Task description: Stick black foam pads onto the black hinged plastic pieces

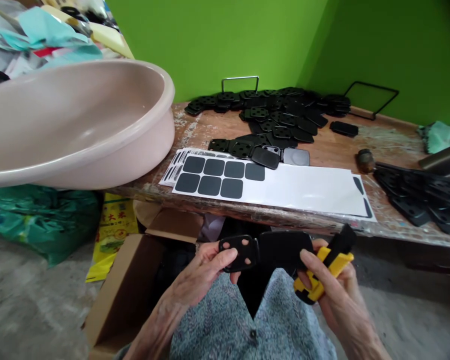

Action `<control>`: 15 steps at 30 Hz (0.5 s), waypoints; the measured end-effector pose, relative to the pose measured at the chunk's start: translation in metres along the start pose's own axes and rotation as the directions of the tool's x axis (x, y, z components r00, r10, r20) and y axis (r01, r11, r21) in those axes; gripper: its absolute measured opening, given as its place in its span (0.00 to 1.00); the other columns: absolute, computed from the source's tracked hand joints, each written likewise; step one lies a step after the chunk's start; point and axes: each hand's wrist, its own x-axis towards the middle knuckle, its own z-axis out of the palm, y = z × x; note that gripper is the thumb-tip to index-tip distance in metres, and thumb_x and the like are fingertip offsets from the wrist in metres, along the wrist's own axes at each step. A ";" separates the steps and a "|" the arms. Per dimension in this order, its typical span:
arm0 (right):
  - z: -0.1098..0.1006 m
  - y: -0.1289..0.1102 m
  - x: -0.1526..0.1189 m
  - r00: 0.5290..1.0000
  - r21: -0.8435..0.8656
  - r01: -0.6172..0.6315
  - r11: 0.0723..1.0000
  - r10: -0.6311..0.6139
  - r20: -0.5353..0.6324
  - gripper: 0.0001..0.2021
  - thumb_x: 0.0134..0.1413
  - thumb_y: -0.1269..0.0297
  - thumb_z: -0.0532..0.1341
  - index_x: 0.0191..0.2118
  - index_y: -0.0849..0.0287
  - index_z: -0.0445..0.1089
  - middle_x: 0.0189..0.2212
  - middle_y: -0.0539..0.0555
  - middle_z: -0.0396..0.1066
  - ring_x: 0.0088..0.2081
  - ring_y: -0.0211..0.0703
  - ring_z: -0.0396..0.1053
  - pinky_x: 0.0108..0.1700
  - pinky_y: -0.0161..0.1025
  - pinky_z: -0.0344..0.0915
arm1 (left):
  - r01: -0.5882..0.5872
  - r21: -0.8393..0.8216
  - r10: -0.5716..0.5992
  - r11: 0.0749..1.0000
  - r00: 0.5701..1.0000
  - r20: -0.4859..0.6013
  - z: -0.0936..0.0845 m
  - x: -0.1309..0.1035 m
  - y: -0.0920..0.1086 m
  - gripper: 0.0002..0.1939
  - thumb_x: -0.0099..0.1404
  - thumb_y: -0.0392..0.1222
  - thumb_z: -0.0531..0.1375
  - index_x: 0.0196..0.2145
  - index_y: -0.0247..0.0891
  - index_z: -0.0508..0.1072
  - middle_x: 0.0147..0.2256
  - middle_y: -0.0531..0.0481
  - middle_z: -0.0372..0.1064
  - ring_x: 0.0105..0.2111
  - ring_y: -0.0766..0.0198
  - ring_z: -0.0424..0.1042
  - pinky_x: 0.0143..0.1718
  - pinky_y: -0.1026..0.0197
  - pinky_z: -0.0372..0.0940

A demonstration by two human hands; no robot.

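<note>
A black hinged plate is held in front of my lap, just below the table edge. My left hand is closed on its smaller leaf, which has several holes. My right hand pinches the far end of the plain leaf between thumb and fingers. In that same hand sits a yellow-and-black tool that looks like a utility knife; no blade can be made out. On the table ahead lies a white sticker sheet with several dark grey rounded squares. More hinged plates rest at its back edge.
Many black hinged plates are heaped along the green wall, more at the right. A small brown jar stands nearby. A large pink basin occupies the left. Below are a cardboard box and a green bag.
</note>
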 end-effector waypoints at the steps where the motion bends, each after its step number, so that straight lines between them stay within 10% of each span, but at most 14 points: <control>1: 0.000 0.000 0.001 0.998 0.083 -0.059 0.995 0.057 0.031 0.14 0.46 0.58 0.69 0.38 0.54 0.66 0.20 0.43 0.59 0.18 0.30 0.55 0.20 0.30 0.56 | 0.013 -0.058 -0.012 0.998 1.000 0.022 -0.001 0.000 0.000 0.14 0.65 0.45 0.56 0.40 0.37 0.77 0.26 0.49 0.69 0.23 0.68 0.62 0.27 0.63 0.58; 15: 0.011 0.007 0.002 0.982 0.216 -0.189 0.958 0.182 0.051 0.15 0.45 0.59 0.69 0.37 0.55 0.66 0.22 0.43 0.58 0.17 0.27 0.55 0.20 0.28 0.54 | 0.038 -0.191 -0.030 0.981 0.998 0.049 -0.008 0.002 -0.009 0.13 0.63 0.45 0.57 0.42 0.36 0.75 0.31 0.47 0.71 0.20 0.72 0.62 0.24 0.65 0.55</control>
